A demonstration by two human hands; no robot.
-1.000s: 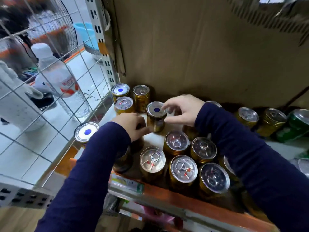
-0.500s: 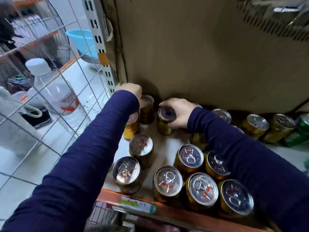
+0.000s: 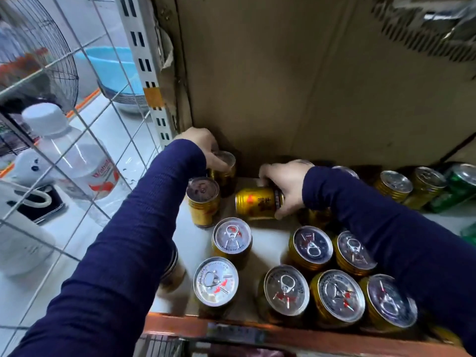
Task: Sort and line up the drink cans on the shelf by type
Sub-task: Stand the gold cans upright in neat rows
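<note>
Right hand [image 3: 286, 186] grip round tipped gold metal can [image 3: 255, 203] below brown cardboard panel [image 3: 309, 99], left hand [image 3: 203, 148] grip clasping upright gold can [image 3: 226, 176] against it, silver-topped cans [image 3: 231, 238] crowding in front.

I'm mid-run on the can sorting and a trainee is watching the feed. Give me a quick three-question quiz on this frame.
1. Multiple choice: how does the gold can in the right hand lie? A upright; B on its side; C upside down.
2. True or false: the left hand touches no can.
3. What colour is the can at the far right end of the back row?
Key: 1 B. 2 False: it grips the top of the corner can at the back left. 3 Green: the green can.
</note>
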